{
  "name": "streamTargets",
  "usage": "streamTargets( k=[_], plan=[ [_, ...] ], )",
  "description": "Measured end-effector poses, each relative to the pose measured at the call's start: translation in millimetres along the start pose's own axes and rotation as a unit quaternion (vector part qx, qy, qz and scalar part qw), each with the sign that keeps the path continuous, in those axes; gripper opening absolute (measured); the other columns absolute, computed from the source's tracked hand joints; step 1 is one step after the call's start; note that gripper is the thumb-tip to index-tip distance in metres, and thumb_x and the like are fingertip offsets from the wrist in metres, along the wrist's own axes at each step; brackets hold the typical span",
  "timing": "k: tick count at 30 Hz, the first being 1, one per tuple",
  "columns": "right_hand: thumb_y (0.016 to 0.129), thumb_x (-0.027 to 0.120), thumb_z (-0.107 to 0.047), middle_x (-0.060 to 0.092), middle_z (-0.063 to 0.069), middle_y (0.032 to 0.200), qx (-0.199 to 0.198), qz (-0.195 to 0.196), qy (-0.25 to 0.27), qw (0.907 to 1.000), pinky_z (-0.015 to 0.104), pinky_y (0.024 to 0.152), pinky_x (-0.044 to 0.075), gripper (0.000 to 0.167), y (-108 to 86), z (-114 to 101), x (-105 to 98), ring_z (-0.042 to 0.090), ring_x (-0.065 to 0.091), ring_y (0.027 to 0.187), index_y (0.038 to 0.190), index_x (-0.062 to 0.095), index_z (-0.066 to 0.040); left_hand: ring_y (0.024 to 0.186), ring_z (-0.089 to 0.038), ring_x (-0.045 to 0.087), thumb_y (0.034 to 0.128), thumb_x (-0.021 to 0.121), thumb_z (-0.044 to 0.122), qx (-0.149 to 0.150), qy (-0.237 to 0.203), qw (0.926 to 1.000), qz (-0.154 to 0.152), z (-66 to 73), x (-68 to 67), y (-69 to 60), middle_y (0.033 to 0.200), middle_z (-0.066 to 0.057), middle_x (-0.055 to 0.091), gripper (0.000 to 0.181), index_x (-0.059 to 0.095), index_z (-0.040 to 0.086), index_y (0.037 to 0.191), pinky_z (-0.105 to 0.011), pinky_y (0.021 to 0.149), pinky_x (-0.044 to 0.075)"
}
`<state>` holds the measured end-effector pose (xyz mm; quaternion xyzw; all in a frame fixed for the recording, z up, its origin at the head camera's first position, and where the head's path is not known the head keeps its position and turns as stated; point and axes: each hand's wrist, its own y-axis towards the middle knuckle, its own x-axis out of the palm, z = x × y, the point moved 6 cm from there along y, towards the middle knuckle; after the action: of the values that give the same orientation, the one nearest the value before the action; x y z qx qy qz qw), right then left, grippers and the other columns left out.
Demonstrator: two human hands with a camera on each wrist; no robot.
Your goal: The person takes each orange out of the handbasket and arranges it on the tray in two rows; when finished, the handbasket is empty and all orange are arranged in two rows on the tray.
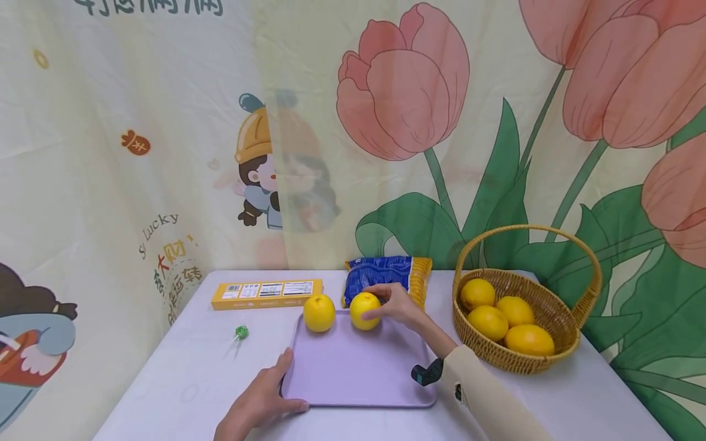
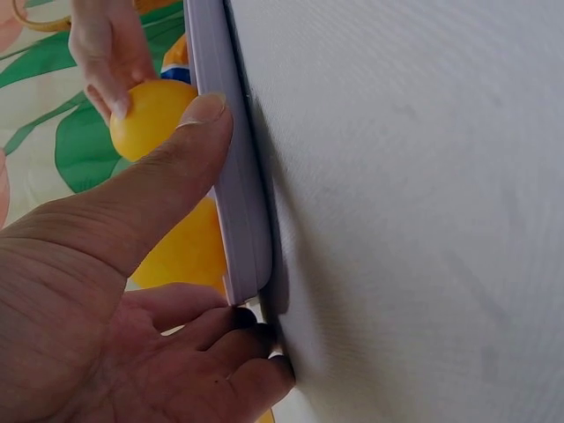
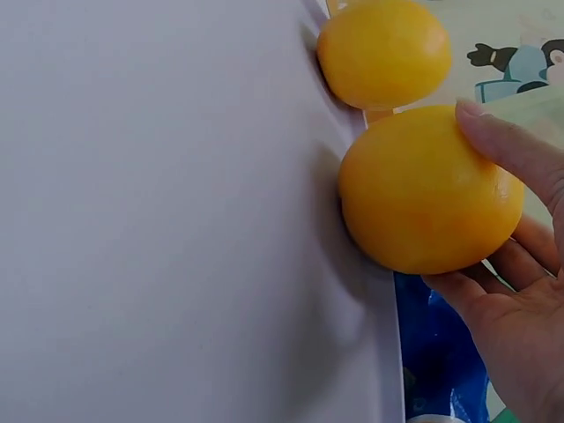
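On the lilac tray (image 1: 358, 376) sit two yellow-orange oranges near its far edge. My right hand (image 1: 394, 304) holds the right-hand orange (image 1: 362, 311) with thumb and fingers around its side; the right wrist view shows the thumb on this orange (image 3: 427, 189). The other orange (image 1: 319, 313) stands to the left at the far left corner, apart from the hand. At the near left corner, my left hand (image 1: 259, 392) touches the tray. Its thumb (image 2: 189, 145) lies straight against the tray rim (image 2: 236, 176), and its other fingers rest loosely by the corner.
A wicker basket (image 1: 460, 324) with several oranges stands to the right. Behind the tray lie a blue and yellow packet (image 1: 380, 274) and an orange-yellow box (image 1: 267, 294). A green-wrapped lollipop (image 1: 241, 332) lies left of the tray. A printed curtain (image 1: 309, 61) hangs behind the table.
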<state>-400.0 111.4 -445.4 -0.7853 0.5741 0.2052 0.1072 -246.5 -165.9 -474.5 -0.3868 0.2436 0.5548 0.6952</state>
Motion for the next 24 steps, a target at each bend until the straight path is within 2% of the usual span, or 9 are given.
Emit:
streamTargets(
  k=[7,12,16,18,24],
  plan=[
    [0.079,0.099,-0.016,0.077,0.011,0.128,-0.007,-0.012,0.012,0.9998,0.046,0.109,0.060,0.061,0.6,2.6,0.5,0.027,0.071,0.118,0.134,0.075,-0.004,0.153,-0.052,0.038,0.0717,0.102,0.032,0.009,-0.009,0.9999,-0.007,-1.8,0.9,4.5,0.165,-0.036,0.037,0.124,0.031,-0.007,0.165,-0.067,0.126,0.034],
    [0.081,0.097,-0.014,0.076,0.014,0.132,-0.022,-0.026,0.021,0.9992,0.045,0.110,0.060,0.062,1.3,4.5,-0.2,0.030,0.070,0.121,0.137,0.072,-0.003,0.152,-0.052,0.040,0.0716,0.102,0.030,0.010,-0.006,0.9999,-0.001,4.2,-1.1,0.7,0.164,-0.036,0.038,0.122,0.033,-0.008,0.164,-0.066,0.126,0.035],
    [0.084,0.094,-0.010,0.072,0.018,0.139,-0.045,-0.048,0.036,0.9972,0.045,0.113,0.057,0.064,2.0,4.3,0.8,0.036,0.068,0.129,0.141,0.068,0.002,0.152,-0.053,0.040,0.0717,0.102,0.028,0.009,-0.003,1.0000,0.002,2.8,-0.5,0.7,0.163,-0.037,0.039,0.120,0.033,-0.009,0.163,-0.067,0.126,0.035],
    [0.085,0.093,-0.009,0.070,0.020,0.141,-0.052,-0.056,0.039,0.9963,0.046,0.116,0.055,0.065,1.9,3.8,0.9,0.038,0.065,0.134,0.143,0.066,0.003,0.151,-0.053,0.040,0.0705,0.103,0.030,0.013,-0.007,0.9999,0.004,-2.2,1.5,3.7,0.163,-0.037,0.040,0.122,0.034,-0.008,0.163,-0.067,0.125,0.036],
    [0.085,0.092,-0.006,0.064,0.022,0.149,-0.043,-0.057,0.081,0.9942,0.047,0.123,0.046,0.069,-1.2,2.7,-3.1,0.040,0.056,0.145,0.147,0.062,0.004,0.151,-0.053,0.041,0.0704,0.103,0.030,0.021,-0.007,0.9998,0.005,-2.5,0.6,3.1,0.161,-0.038,0.041,0.121,0.034,-0.009,0.163,-0.067,0.125,0.036]
  ],
)
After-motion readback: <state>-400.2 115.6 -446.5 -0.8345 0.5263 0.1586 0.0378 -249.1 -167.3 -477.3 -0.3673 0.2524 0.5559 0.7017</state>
